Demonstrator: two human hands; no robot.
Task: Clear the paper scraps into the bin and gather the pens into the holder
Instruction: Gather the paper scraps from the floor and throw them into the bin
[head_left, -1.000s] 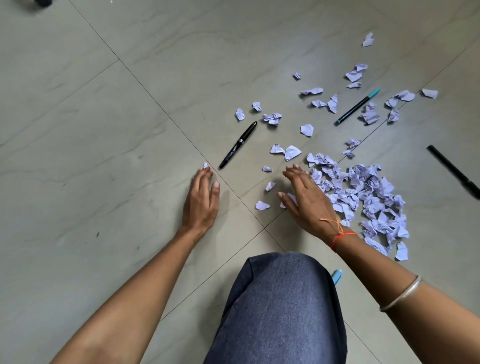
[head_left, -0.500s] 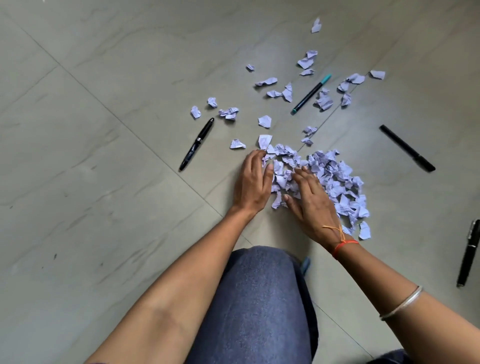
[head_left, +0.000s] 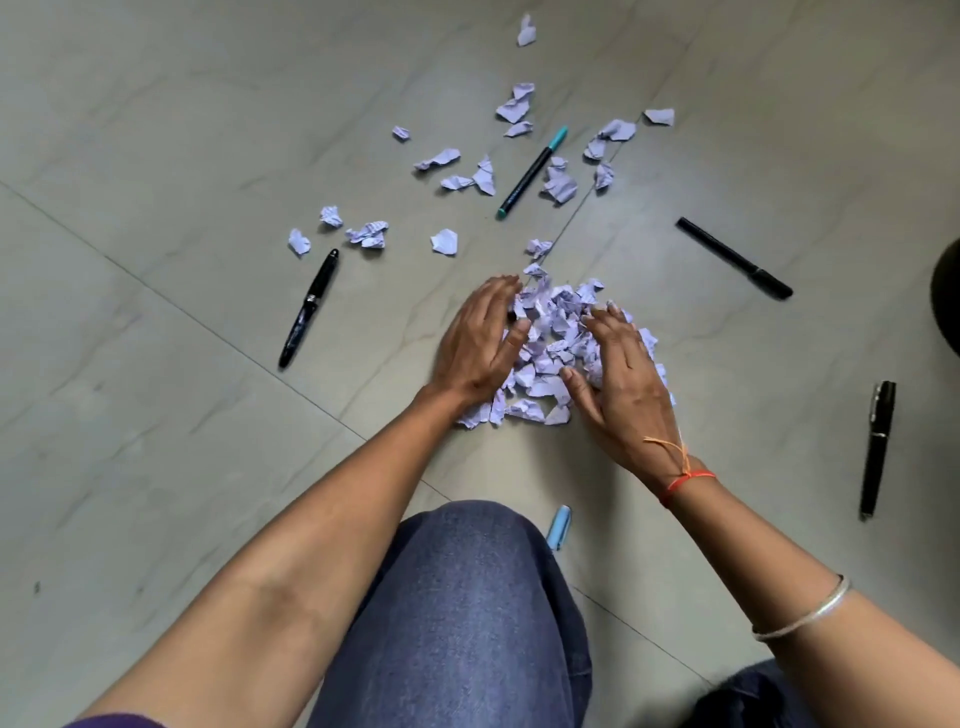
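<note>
Head view. The person kneels on a tiled floor (head_left: 156, 156), one knee (head_left: 457, 597) in blue cloth low in the picture. Both hands are pressed against a heap of crumpled paper scraps (head_left: 550, 343). The left hand (head_left: 480, 338) lies flat-fingered along the heap's left flank; the right hand (head_left: 621, 374) covers its right side, fingers spread and slightly curled. Neither hand is closed on anything; they stand apart, with the heap between them.

Loose scraps (head_left: 447, 241) lie scattered beyond the heap. A teal-capped pen (head_left: 532, 174) lies among them; a black pen (head_left: 309, 309) lies well to the left, a black marker (head_left: 732, 258) to the right, and another black pen (head_left: 878, 449) further right. A light blue pen cap (head_left: 559, 527) shows beside the knee. Neither bin nor holder can be identified; a dark shape at the right edge is too cropped to name.

Judgement: the scraps look very light, soft and springy, liable to spill from a loose grip. Best scooped from both flanks, palms low against the floor. The pens look rigid and smooth; pinch them mid-barrel.
</note>
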